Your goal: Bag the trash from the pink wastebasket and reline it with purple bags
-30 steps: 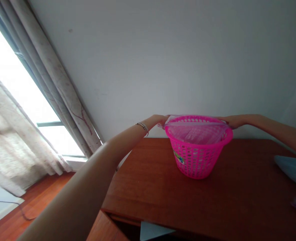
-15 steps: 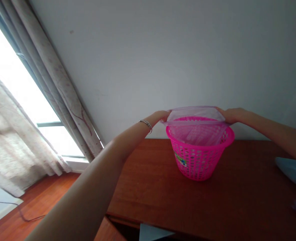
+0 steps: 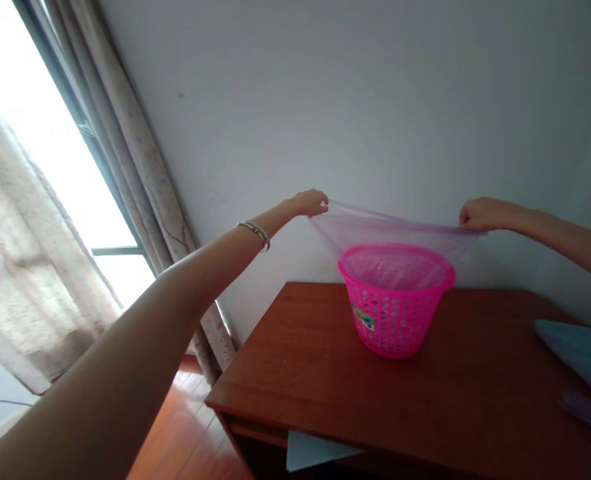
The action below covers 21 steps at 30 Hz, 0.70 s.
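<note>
A pink perforated basket with a small green and blue label stands upright on the brown wooden table. A thin, see-through purple plastic bag hangs partly inside it, its upper edge stretched above the rim. My left hand, with a silver bracelet on the wrist, is closed on the bag's left corner, up and left of the basket. On the other side, my right hand is closed round the bag's right end, apart from the rim.
At the table's right lie a light blue item and a purple plastic piece. Something pale blue sticks out below the front edge. A wall rises behind; curtains and a bright window are at left.
Both hands have moved apart and off the basket's rim, the left one up and leftward, the right one rightward. Between them the bag's edge is stretched wider. The view has shifted.
</note>
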Available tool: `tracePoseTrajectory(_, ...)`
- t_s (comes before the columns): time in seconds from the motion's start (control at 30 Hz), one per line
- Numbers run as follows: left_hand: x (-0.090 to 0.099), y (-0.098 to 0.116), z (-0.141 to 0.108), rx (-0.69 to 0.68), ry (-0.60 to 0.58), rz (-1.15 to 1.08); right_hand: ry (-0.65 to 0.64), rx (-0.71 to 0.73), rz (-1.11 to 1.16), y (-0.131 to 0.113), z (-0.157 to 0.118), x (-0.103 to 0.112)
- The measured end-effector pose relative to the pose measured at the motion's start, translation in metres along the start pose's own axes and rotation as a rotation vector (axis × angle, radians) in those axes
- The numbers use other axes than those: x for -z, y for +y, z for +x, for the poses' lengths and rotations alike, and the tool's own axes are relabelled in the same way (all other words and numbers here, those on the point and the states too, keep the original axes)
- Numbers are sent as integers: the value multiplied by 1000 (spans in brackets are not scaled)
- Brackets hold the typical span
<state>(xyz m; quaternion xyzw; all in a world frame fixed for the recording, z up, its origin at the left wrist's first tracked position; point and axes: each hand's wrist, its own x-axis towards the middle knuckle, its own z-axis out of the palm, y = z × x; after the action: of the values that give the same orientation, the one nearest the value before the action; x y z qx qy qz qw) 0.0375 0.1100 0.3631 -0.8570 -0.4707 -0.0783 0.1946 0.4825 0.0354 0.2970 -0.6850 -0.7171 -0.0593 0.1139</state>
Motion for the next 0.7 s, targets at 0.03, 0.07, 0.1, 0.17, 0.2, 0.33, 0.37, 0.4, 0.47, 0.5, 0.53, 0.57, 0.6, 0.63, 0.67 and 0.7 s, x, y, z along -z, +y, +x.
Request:
tracePoseTrajectory(0.03, 6, 1, -5, 3, -20, -16, -57, -19, 6, -5, -5, 3)
tracePoseTrajectory(0.07, 11, 2, -10, -2, -45, -48, -97, -38, 12, -11, -11, 6)
tracePoseTrajectory(0.1, 15, 2, -15, -19, -84, -99, -117, -64, 45, -15, -18, 7)
tracePoseTrajectory(0.17, 16, -2, -23, -61, -200, -227, -130, -139, 234, -22, -32, 8)
tracePoseTrajectory(0.2, 15, -4, -26, -83, -266, -284, -133, -190, 375, -24, -39, 8)
tracePoseTrajectory(0.33, -1, -19, -38, -132, -397, -274, -225, -311, 838, -25, -61, 8)
tracePoseTrajectory(0.37, -5, -23, -40, -133, -384, -229, -278, -320, 872, -23, -64, 9)
tracePoseTrajectory(0.4, -9, -27, -42, -122, -357, -189, -345, -325, 886, -22, -66, 9)
tracePoseTrajectory(0.47, -13, -35, -45, -78, -292, -156, -468, -337, 861, -17, -67, 12)
tracePoseTrajectory(0.5, -13, -39, -47, -57, -261, -164, -502, -342, 837, -14, -66, 15)
tracePoseTrajectory(0.53, -13, -43, -48, -44, -228, -179, -516, -340, 817, -11, -64, 18)
tracePoseTrajectory(0.57, -11, -48, -50, -37, -191, -190, -510, -339, 800, -7, -62, 22)
tracePoseTrajectory(0.6, -9, -53, -51, -40, -155, -196, -491, -339, 792, -4, -59, 28)
tracePoseTrajectory(0.63, -6, -58, -52, -49, -118, -198, -464, -342, 793, 0, -57, 33)
tracePoseTrajectory(0.67, -3, -62, -52, -59, -87, -199, -436, -347, 802, 3, -54, 40)
tracePoseTrajectory(0.7, 1, -66, -53, -66, -65, -201, -402, -362, 815, 6, -52, 46)
